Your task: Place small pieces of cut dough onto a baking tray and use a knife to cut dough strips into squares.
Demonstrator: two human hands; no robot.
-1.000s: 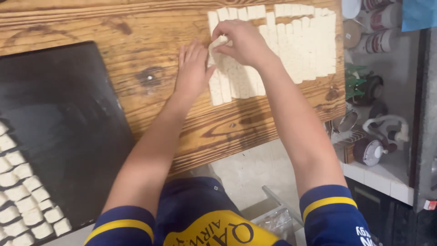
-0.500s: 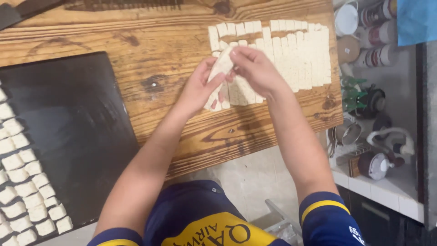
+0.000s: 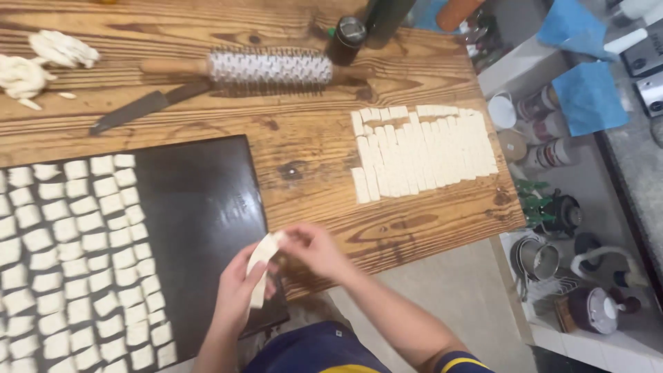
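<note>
Transferring cut dough from the wooden desk [image 3: 290, 152] to the dark baking tray [image 3: 200, 207]: both hands meet at the desk's near edge, over the tray's right-hand corner. The left hand [image 3: 238, 290] and right hand [image 3: 311, 249] share one pale dough strip [image 3: 262, 266], which runs between them from the right fingertips down past the left palm. The left fingers [image 3: 252, 280] are curled around the strip's lower part; the right fingers [image 3: 286, 242] are pinched together on its upper end. Neither hand is spread open, and neither touches the tray.

By the look of it, the step in hand is dividing or carrying a strip, since the tray's left part is already covered with rows of small dough squares [image 3: 76, 255] while its right part is bare. The next move would call for a light grip, so that the soft strip does not stretch, and for placing pieces beside the last filled column without overlap.

A block of uncut dough strips [image 3: 421, 148] lies on the desk, well apart from the hands. A spiked roller [image 3: 269, 67], a knife [image 3: 148, 103] and dough scraps [image 3: 41, 62] lie at the desk's far side.
</note>
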